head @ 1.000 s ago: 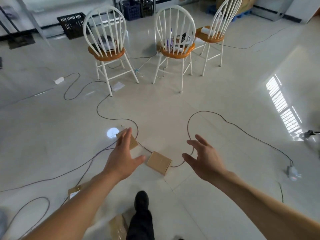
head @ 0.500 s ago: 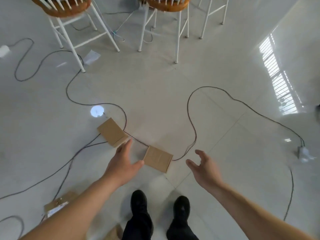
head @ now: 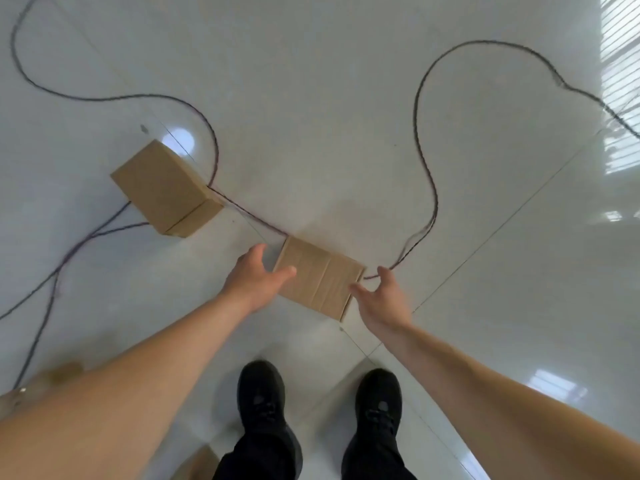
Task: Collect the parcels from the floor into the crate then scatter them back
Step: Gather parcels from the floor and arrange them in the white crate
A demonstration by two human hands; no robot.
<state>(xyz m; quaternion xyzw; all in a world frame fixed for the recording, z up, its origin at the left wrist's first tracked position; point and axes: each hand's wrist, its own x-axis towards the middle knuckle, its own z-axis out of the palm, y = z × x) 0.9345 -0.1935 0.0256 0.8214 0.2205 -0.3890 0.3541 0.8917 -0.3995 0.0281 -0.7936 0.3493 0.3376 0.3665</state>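
Parcel point(head: 320, 277) flat on floor point(head: 311, 98), between my hands. Left hand point(head: 258, 280) spread at its left end, thumb over top face. Right hand point(head: 382, 299) spread just off its right end. Neither gripping yet: flanking both ends, likely for two-sided lift. Cable point(head: 424, 161) passes at parcel's far side, so lift straight up. Second parcel point(head: 166, 192) beyond left hand, farther out.

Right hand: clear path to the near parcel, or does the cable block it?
Probably yes. The right hand is open right beside the near parcel, at its right edge, with nothing between them. The cable only passes the parcel's far corner, by the fingertips.
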